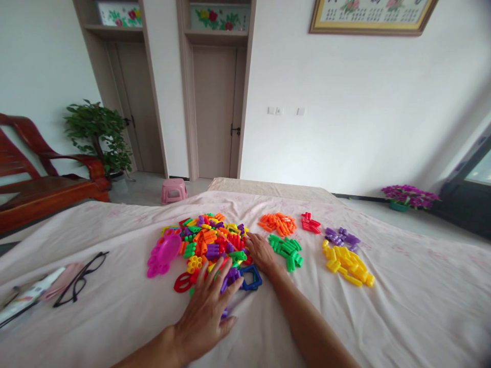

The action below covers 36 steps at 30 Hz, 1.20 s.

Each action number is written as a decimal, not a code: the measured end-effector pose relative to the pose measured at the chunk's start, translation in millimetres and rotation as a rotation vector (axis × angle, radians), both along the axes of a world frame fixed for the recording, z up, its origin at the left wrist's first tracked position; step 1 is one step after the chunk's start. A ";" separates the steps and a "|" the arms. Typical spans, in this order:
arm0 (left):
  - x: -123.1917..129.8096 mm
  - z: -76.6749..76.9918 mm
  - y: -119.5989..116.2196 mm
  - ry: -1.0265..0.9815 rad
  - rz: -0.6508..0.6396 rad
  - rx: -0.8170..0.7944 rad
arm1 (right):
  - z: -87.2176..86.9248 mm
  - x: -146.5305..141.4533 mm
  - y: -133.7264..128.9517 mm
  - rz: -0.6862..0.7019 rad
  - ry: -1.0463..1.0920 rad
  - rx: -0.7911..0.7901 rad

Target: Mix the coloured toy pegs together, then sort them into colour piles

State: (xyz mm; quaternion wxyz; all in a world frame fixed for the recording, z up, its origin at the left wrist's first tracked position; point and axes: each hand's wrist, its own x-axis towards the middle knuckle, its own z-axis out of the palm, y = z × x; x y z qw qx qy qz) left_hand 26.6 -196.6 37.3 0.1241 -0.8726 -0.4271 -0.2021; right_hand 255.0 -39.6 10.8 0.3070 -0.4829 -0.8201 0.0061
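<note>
A large pile of mixed coloured plastic pieces [215,237] lies in the middle of the cloth. My left hand [209,306] is spread over the near edge of the pile, holding nothing, beside purple pieces and a red ring piece [184,282]. At the pile's right edge is my right hand [261,251], its fingertips against the pieces; what they hold, if anything, is hidden. A blue square frame [252,278] sits between my hands. Sorted by colour to the right are orange [278,224], red [310,223], green [287,250], purple [341,238] and yellow pieces [347,263].
A pink tray [164,254] touches the pile's left side. Farther left on the cloth [126,301] lie black glasses [80,281] and a white tube [32,294]. Beyond the cloth stand a pink stool [174,190], a wooden bench [49,189] and a potted plant [99,135].
</note>
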 end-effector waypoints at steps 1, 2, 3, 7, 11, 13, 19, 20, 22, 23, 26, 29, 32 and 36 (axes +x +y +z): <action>2.0 -1.6 2.6 0.031 -0.003 0.002 | 0.1 0.0 -0.2 0.005 -0.005 0.004; 3.0 -3.4 8.7 0.049 0.003 0.003 | 0.1 0.1 -0.6 0.011 -0.014 0.010; 3.0 -5.1 17.1 0.060 0.003 0.003 | -0.1 0.3 -1.1 0.021 -0.027 0.020; -1.1 -6.6 52.6 0.047 -0.017 -0.009 | -2.7 2.5 -1.9 0.063 -0.090 0.084; -2.3 1.2 65.4 -0.063 0.027 -0.031 | -3.6 3.2 -0.6 0.088 -0.082 0.111; -1.7 9.1 67.8 -0.124 0.080 -0.042 | -0.4 2.5 -1.5 0.059 0.005 0.089; 1.4 28.5 84.6 -0.276 0.261 -0.029 | 16.3 4.2 -17.6 0.069 0.204 0.112; 2.9 27.7 87.0 -0.291 0.274 -0.016 | 18.2 4.6 -20.8 0.093 0.202 0.112; 6.8 22.7 90.0 -0.303 0.277 0.020 | 20.6 4.3 -25.5 0.141 0.176 0.103; 9.0 19.3 90.8 -0.294 0.270 0.040 | 21.3 3.6 -27.0 0.160 0.157 0.098; 14.2 9.2 92.9 -0.222 0.250 0.088 | 22.2 -0.4 -27.7 0.179 0.122 0.083; 15.5 3.4 96.7 -0.160 0.224 0.093 | 22.6 -4.0 -26.4 0.174 0.165 0.064; 15.1 2.6 99.9 -0.172 0.226 0.062 | 23.1 -6.5 -27.7 0.197 0.239 0.050; 15.2 5.9 99.3 -0.187 0.205 0.012 | 23.4 -10.8 -32.6 0.239 0.316 0.031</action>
